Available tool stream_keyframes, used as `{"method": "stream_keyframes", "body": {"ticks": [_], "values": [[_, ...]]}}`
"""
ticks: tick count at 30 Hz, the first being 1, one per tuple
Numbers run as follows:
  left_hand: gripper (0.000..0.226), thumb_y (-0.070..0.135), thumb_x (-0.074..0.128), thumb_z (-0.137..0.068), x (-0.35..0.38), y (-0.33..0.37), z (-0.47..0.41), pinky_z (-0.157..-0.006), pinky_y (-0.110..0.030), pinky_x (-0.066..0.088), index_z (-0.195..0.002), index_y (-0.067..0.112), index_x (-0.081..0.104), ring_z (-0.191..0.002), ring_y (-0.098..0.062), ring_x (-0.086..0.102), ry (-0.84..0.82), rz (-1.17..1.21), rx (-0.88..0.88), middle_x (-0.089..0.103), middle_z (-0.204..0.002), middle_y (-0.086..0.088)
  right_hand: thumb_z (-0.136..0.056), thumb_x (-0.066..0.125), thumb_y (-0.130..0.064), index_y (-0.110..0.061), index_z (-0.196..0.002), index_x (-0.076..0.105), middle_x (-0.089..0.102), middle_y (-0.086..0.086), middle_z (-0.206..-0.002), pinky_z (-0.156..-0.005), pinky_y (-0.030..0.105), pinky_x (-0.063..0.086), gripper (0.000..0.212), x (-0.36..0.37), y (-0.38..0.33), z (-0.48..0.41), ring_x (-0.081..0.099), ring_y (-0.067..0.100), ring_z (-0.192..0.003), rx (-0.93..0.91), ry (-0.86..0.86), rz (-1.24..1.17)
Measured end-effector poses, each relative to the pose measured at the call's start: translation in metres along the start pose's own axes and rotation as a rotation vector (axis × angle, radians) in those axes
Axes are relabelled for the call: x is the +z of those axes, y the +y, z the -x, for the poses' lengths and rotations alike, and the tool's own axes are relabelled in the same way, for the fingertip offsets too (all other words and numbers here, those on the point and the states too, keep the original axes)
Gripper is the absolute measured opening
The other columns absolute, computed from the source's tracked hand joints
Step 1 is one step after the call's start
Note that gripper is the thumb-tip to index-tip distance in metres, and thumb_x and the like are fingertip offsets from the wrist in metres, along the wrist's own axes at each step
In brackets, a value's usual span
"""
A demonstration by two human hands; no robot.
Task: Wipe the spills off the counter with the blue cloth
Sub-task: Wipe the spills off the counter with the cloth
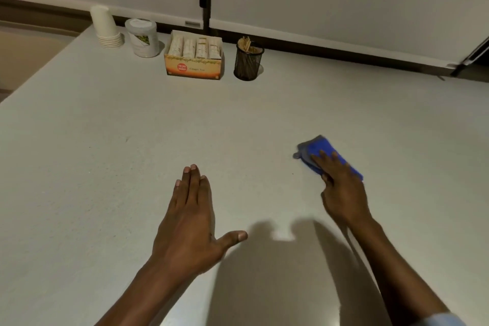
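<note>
Open counter (105, 140) — clutter along far wall

Bare left hand (190, 222) lies flat, fingers straight and together, thumb splayed — bare right hand (344, 193) reaches farther forward, fingers extended, palm down.

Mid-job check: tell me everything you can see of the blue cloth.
The blue cloth looks like soft fabric, bright blue with a greyer far-left edge, folded into a small pad. It lies on the pale counter, right of centre. The right hand presses on its near part with fairly straight fingers, covering that end.
</note>
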State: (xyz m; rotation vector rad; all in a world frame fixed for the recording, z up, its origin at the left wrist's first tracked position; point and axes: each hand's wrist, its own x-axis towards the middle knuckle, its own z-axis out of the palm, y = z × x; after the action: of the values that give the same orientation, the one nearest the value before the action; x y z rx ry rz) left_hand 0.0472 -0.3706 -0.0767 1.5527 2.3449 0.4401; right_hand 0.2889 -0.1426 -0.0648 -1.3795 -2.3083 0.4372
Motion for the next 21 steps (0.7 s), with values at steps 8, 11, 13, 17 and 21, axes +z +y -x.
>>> {"method": "stream_keyframes", "body": {"ticks": [8, 11, 13, 17, 21], "values": [[0.145, 0.106, 0.026, -0.074, 0.02, 0.033, 0.003, -0.137, -0.04, -0.013, -0.171, 0.005, -0.015, -0.165, -0.026, -0.032, -0.039, 0.0, 0.093, -0.032, -0.178, -0.015, -0.093, 0.055, -0.002, -0.035, -0.16, 0.014, 0.001, -0.003, -0.17, -0.129, 0.049, 0.0, 0.085, 0.043, -0.042, 0.078, -0.009, 0.027, -0.157, -0.304, -0.381, 0.233], [0.148, 0.107, 0.026, -0.07, 0.024, 0.035, 0.002, -0.136, -0.038, -0.014, -0.17, 0.006, -0.015, -0.165, -0.025, -0.031, -0.04, 0.019, 0.082, -0.032, -0.178, -0.014, -0.085, 0.064, 0.001, -0.032, -0.158, 0.025, 0.015, -0.003, -0.167, -0.127, 0.052, 0.013, 0.089, 0.029, -0.032, 0.092, 0.003, 0.027, -0.155, -0.468, -0.312, 0.24], [0.149, 0.106, 0.034, -0.071, 0.023, 0.035, 0.001, -0.135, -0.037, -0.015, -0.17, 0.007, -0.016, -0.164, -0.024, -0.034, -0.05, 0.013, 0.086, -0.033, -0.177, -0.012, -0.081, 0.059, -0.001, -0.029, -0.158, 0.026, 0.007, -0.005, -0.165, -0.129, 0.048, 0.009, 0.089, 0.005, 0.002, 0.084, 0.001, 0.024, -0.155, -0.395, -0.306, 0.228], [0.15, 0.107, 0.034, -0.07, 0.022, 0.041, 0.0, -0.135, -0.038, -0.014, -0.17, 0.007, -0.018, -0.163, -0.023, -0.037, -0.048, 0.017, 0.109, -0.036, -0.177, -0.01, -0.084, 0.055, 0.022, -0.019, -0.144, 0.054, 0.046, 0.009, -0.157, -0.122, 0.052, 0.032, 0.073, -0.044, 0.072, 0.048, 0.033, 0.027, -0.151, -0.024, 0.005, 0.018], [0.147, 0.106, 0.034, -0.073, 0.028, 0.052, 0.006, -0.133, -0.036, -0.016, -0.169, 0.01, -0.022, -0.162, -0.022, -0.038, -0.079, 0.011, 0.123, -0.04, -0.175, -0.007, -0.1, 0.05, 0.006, -0.021, -0.146, 0.052, 0.048, 0.012, -0.155, -0.121, 0.047, 0.034, 0.053, -0.059, 0.113, -0.006, 0.03, 0.024, -0.152, 0.196, 0.096, -0.055]]}}
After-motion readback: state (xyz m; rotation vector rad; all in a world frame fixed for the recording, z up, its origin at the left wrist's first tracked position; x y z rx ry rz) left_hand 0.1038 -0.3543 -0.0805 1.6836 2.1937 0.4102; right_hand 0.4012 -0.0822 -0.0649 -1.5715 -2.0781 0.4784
